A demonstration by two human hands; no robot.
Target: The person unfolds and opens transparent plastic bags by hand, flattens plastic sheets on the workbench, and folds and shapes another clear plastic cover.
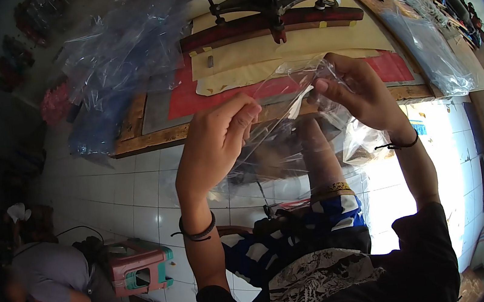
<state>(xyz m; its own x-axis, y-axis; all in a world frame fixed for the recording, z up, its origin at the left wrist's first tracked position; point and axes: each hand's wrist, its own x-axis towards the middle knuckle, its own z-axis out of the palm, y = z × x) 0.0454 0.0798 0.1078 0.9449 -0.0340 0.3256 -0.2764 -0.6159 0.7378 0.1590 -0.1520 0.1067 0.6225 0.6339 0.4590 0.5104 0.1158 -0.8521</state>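
Observation:
A clear, crinkled plastic sheet (281,146) hangs between my two hands, above my lap and the front edge of a wooden frame (155,139). My left hand (216,139) pinches one side of it between thumb and fingers. On the other side my right hand (359,90) holds its upper edge, thumb and fingers bent around the film. Beyond my hands, yellowish paper sheets (295,46) lie over a red surface (186,97) within the frame. A dark metal clamp with a red bar (274,26) stands over the paper.
More clear plastic (125,50) is heaped left of the frame, and further plastic (423,41) lies along its right side. At the lower left a person in a grey shirt (52,267) bends beside a pink and green stool (141,266). White tiles cover the floor.

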